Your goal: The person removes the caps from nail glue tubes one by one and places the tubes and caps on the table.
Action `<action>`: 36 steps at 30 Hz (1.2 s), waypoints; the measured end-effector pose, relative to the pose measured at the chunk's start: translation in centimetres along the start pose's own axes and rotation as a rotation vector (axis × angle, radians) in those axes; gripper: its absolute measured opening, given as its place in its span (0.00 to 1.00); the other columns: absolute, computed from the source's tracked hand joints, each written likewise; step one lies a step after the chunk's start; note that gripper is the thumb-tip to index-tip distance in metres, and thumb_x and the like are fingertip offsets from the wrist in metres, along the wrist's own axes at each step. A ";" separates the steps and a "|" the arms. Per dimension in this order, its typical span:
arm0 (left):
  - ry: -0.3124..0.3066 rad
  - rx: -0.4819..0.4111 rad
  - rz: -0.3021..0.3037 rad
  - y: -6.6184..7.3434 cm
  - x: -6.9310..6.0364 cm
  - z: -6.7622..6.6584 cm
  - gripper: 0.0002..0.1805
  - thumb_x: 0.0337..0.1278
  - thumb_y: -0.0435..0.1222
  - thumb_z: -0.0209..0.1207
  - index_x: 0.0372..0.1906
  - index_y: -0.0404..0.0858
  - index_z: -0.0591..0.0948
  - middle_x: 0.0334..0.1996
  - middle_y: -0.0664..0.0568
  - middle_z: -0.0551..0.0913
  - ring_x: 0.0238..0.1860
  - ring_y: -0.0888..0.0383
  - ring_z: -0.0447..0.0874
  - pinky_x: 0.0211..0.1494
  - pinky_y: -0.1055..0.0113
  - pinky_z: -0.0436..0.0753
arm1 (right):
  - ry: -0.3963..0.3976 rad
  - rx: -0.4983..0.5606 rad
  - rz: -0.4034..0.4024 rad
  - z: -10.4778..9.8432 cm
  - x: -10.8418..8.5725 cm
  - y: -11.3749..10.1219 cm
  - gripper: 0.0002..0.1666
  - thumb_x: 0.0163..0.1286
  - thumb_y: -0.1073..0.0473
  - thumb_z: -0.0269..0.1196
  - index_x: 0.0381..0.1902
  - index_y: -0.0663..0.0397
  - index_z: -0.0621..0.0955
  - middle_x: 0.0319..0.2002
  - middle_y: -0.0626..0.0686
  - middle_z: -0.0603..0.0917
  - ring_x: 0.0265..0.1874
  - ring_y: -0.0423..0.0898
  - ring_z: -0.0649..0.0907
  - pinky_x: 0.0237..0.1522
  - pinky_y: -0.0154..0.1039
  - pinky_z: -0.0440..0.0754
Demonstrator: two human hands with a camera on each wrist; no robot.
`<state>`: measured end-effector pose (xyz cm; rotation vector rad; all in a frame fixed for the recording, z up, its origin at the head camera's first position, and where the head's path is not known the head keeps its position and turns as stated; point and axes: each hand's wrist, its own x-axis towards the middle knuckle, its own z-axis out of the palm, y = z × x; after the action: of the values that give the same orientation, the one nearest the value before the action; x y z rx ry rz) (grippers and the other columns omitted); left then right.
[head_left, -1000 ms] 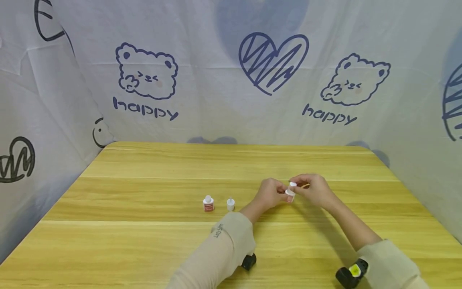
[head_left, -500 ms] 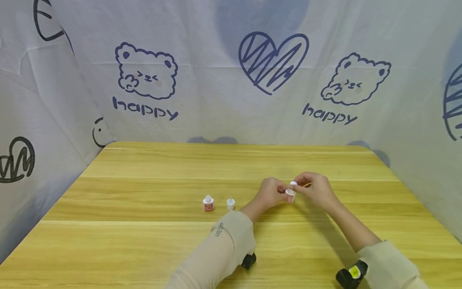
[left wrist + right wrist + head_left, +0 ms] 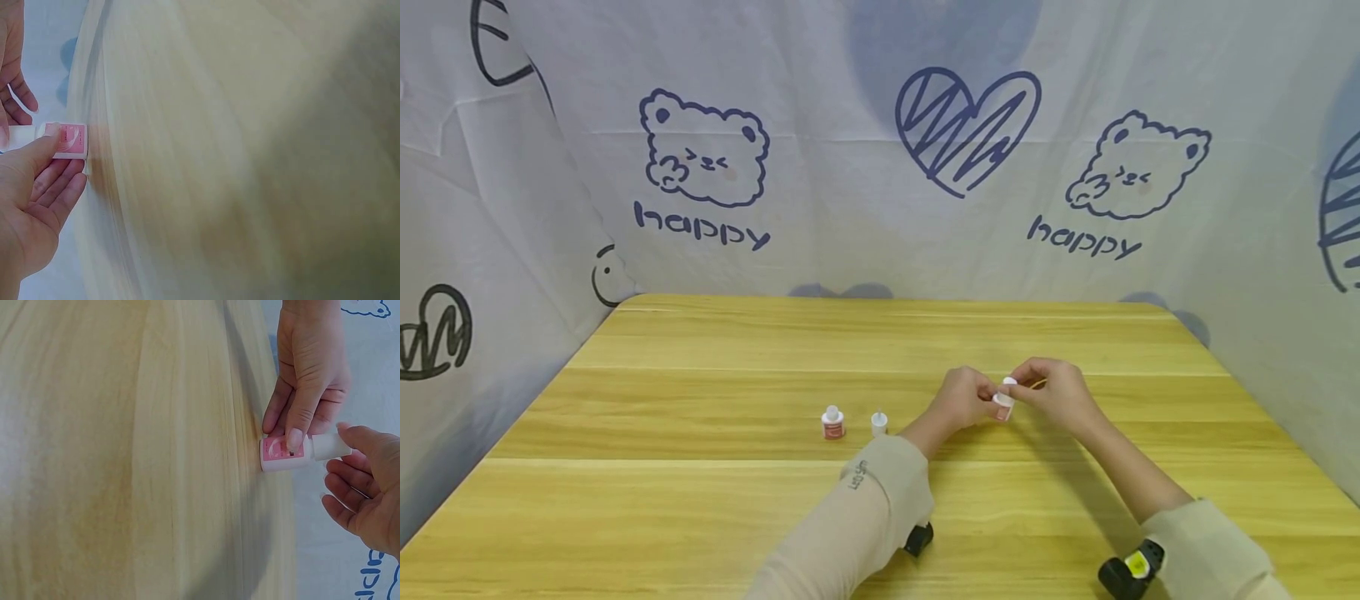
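In the head view my left hand (image 3: 962, 402) holds a small white bottle (image 3: 1003, 407) with a pink label, at the right of the table's middle. The left wrist view shows its thumb pressed on the label of the bottle (image 3: 72, 140). My right hand (image 3: 1054, 393) pinches the white cap (image 3: 1010, 382) at the bottle's top; the right wrist view shows the cap (image 3: 331, 447) in line with the neck. Whether the bottle's base touches the table is hard to tell.
Farther left stands a second bottle (image 3: 832, 423) with a red label and its narrow top bare. Beside it a white cap (image 3: 879, 424) rests with its stem up, close to the left sleeve. A printed cloth (image 3: 835, 208) hangs behind the wooden table (image 3: 700, 517).
My right hand has shifted slightly to the right and its fingers have changed position around the cap. The left hand and the bottle stay nearly in place.
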<state>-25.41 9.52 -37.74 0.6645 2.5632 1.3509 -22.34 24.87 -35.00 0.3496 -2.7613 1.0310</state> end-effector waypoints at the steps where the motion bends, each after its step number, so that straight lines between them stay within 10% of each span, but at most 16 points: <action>1: -0.001 0.000 0.000 0.0 0.0 0.0 0.08 0.47 0.33 0.67 0.33 0.32 0.86 0.29 0.48 0.88 0.21 0.69 0.70 0.24 0.81 0.71 | -0.002 0.001 -0.002 0.0 0.0 0.0 0.05 0.58 0.64 0.66 0.30 0.63 0.82 0.29 0.56 0.85 0.30 0.44 0.81 0.33 0.33 0.81; 27: -0.003 0.006 0.006 -0.1 0.0 -0.1 0.07 0.49 0.33 0.66 0.32 0.32 0.86 0.28 0.48 0.88 0.20 0.68 0.68 0.23 0.81 0.68 | -0.111 -0.004 -0.031 -0.5 0.3 -0.2 0.10 0.64 0.64 0.61 0.39 0.66 0.82 0.36 0.60 0.85 0.36 0.50 0.82 0.38 0.43 0.82; 36: 0.005 0.000 0.018 -0.3 0.1 0.0 0.08 0.45 0.33 0.68 0.32 0.32 0.87 0.28 0.48 0.88 0.23 0.70 0.71 0.26 0.81 0.72 | 0.003 -0.053 -0.011 -0.2 0.1 0.0 0.09 0.59 0.61 0.66 0.32 0.64 0.82 0.30 0.57 0.85 0.31 0.48 0.82 0.32 0.37 0.81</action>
<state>-25.56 9.44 -37.95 0.6876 2.5674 1.3593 -22.43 24.96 -34.82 0.3548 -2.7750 0.9525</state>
